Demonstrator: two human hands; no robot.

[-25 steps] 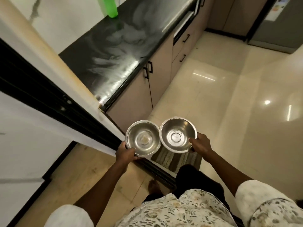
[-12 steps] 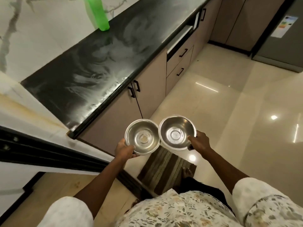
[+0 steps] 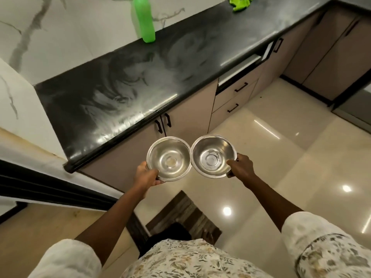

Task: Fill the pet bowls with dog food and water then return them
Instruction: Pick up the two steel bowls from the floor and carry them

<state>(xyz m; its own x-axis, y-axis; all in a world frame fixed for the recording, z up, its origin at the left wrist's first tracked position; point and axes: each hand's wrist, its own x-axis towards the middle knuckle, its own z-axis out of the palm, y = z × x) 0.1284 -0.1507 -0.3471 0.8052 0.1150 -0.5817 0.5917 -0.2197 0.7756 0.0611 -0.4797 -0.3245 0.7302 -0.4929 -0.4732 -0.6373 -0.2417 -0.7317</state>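
Two round steel pet bowls are held side by side in front of me, rims touching, above the floor beside the counter. My left hand [image 3: 146, 175] grips the near rim of the left bowl [image 3: 168, 158]. The right bowl [image 3: 213, 155] is pinched at its near right rim by my right hand [image 3: 240, 167]. Both bowls are upright and look empty, with only a faint mark in the bottom of each.
A black stone counter [image 3: 128, 83] runs along the left with beige cabinets [image 3: 186, 123] and drawers below. A green bottle [image 3: 145, 19] stands against the marble wall, and a green object [image 3: 240, 3] lies farther back. A striped mat [image 3: 184, 213] lies on the glossy tiled floor.
I have walked forward through the doorway into the kitchen; the door frame has slid out to the left and more of the counter shows. The bowls remain held the same way.
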